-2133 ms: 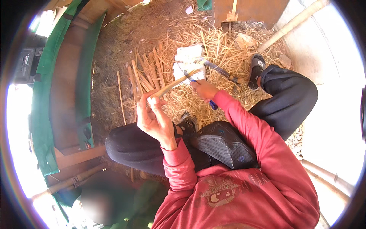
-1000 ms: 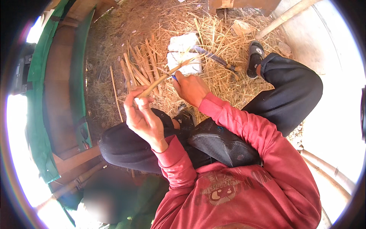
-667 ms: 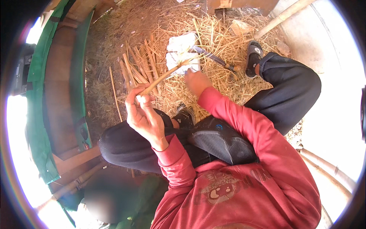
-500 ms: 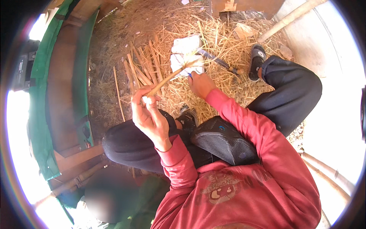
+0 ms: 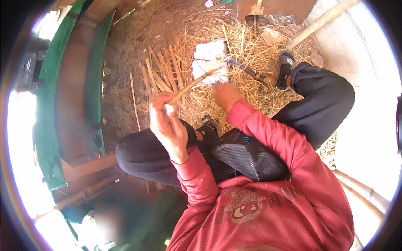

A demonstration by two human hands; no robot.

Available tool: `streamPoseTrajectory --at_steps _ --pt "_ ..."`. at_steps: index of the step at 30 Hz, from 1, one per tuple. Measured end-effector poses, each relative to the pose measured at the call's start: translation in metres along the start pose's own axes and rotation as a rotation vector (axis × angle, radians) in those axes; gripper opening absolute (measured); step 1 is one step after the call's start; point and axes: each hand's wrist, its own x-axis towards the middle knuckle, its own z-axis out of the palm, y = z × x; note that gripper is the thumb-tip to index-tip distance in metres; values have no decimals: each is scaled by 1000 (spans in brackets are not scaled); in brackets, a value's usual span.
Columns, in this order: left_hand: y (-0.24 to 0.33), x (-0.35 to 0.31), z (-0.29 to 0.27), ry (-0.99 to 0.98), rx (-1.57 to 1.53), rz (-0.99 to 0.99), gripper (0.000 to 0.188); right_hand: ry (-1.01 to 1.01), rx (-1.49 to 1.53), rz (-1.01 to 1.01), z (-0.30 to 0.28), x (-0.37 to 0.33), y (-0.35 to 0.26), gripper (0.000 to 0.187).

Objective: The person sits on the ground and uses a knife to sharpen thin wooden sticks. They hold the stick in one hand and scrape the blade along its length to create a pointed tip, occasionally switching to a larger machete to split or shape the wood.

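My left hand (image 5: 169, 125) is closed around the lower end of a pale wooden stick (image 5: 191, 87), which slants up and to the right. Thin frayed shavings (image 5: 215, 70) spread from its far tip. Close to that tip, my right hand (image 5: 227, 95) is closed on a small blue tool (image 5: 214, 85); its working end cannot be made out. Beyond both hands lie two white blocks (image 5: 209, 50), one past the other. A curved blade with a wooden handle (image 5: 247, 71) rests on the straw to the right of them.
Split wooden sticks (image 5: 165, 73) lie left of the blocks, with loose straw (image 5: 247, 42) scattered around. A black bag (image 5: 251, 157) sits at my waist. Green-edged boards (image 5: 63, 96) stand at the left, and a bamboo pole (image 5: 322, 23) leans at the upper right.
The whole view has shifted slightly, moving the scene right and down. My right hand has turned a little beside the stick's tip; my left hand keeps its grip.
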Motion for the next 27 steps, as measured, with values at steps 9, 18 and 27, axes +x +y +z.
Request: streamPoseTrajectory --at_steps 9,18,27 --pt "0 -2 -1 15 13 -28 17 -55 177 3 -41 -12 -60 27" --pt "-2 -4 -2 -46 17 -3 18 30 159 -57 -38 -15 -55 27" --pt "1 -5 -7 -129 -4 -43 22 67 220 -70 -36 -15 -52 22"
